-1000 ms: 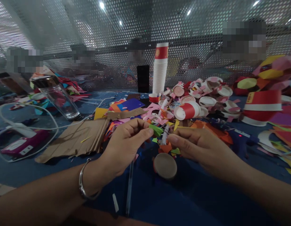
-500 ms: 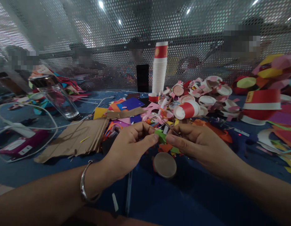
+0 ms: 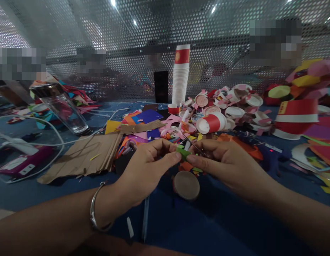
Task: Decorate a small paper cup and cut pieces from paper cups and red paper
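Observation:
A small piece of green paper (image 3: pixel 183 152) is pinched between the thumb and fingers of my left hand (image 3: pixel 154 160). My right hand (image 3: pixel 220 160) is closed around scissors (image 3: pixel 190 141), whose thin metal blades point up and left; the handles are mostly hidden by the fingers. My right thumb tip also meets the right end of the green paper. Just below both hands, a round paper cup base (image 3: pixel 186 185) rests on the dark blue table with its pale disc facing me. Orange and green scraps (image 3: pixel 186 166) lie behind it.
Behind the hands are cut cup pieces (image 3: pixel 234 112), a tipped red-and-white paper cup (image 3: pixel 211 123) and a tall cup stack (image 3: pixel 180 81). Cardboard (image 3: pixel 82 156), a glass bottle (image 3: pixel 67 110) and a purple power bank (image 3: pixel 24 161) with a white cable lie left. Red bowls (image 3: pixel 295 117) stand right.
The hands stay close together, and the green paper is still held between them. It has tilted slightly, and more bright green scraps show near the fingertips. The camera view has shifted a little.

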Available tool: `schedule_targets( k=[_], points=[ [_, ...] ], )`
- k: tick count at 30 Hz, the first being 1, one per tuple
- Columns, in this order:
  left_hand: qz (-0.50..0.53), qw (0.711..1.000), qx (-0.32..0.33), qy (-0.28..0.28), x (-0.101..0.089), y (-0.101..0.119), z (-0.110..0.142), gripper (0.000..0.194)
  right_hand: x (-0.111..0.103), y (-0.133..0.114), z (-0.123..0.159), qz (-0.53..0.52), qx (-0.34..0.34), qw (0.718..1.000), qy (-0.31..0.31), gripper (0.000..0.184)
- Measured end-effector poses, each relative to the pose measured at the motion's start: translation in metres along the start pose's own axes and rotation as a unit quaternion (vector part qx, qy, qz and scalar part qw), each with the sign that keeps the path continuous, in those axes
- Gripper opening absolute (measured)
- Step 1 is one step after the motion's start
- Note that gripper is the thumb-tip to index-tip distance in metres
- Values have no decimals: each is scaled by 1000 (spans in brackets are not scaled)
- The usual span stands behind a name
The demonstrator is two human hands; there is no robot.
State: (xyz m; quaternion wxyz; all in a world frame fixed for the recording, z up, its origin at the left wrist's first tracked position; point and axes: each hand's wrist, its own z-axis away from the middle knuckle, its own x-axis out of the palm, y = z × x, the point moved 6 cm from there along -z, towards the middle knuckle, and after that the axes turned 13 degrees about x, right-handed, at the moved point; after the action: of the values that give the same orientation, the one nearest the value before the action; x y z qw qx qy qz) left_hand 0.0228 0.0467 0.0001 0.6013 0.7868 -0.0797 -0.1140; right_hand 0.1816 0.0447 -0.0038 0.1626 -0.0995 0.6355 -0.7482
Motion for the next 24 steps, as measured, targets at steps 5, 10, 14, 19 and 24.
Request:
schedule_targets(
  k=[5,10,14,19,24],
  points=[
    [-28,999,23,-38,1,3,-3,10,0,-4,2,6,-5,1000,5,25],
    [-71,994,47,-72,0,6,-6,11,-2,0,1,52,2,998,20,26],
    [-26,996,38,-74,3,5,-6,8,0,2,1,57,1,998,4,21],
    [-8,999,6,-49,2,0,-5,7,-1,-1,2,39,-1,999,5,16],
    [-98,984,27,-143,8,2,-4,7,1,-4,3,49,-6,999,1,12]
  ],
)
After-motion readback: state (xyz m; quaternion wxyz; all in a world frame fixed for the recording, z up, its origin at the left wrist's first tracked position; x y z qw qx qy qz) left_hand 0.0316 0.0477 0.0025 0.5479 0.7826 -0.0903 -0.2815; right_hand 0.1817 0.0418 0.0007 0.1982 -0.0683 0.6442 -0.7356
